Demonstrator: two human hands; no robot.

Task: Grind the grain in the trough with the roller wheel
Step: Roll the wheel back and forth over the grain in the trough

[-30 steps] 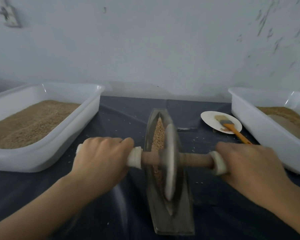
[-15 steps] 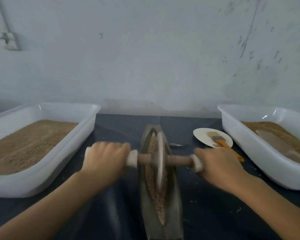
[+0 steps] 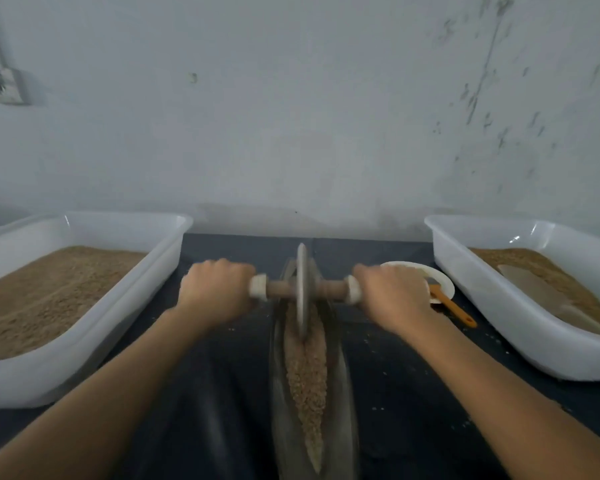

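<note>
Two white tubs flank a dark table [image 3: 388,393]; the left tub [image 3: 125,327] holds tan grain, and the right tub [image 3: 492,317] holds more grain with a pale scoop [image 3: 548,299] lying in it; between them a long metal trough [image 3: 343,393] runs near to far, with grain [image 3: 307,372] heaped along its channel; the roller wheel [image 3: 302,289] stands upright at the trough's far end; the left hand [image 3: 215,292] and right hand [image 3: 392,296] are each closed tightly around an end of its wooden axle [image 3: 329,289]; far right of the trough, a small white plate [image 3: 437,278] carries an orange-handled brush [image 3: 452,308].
</note>
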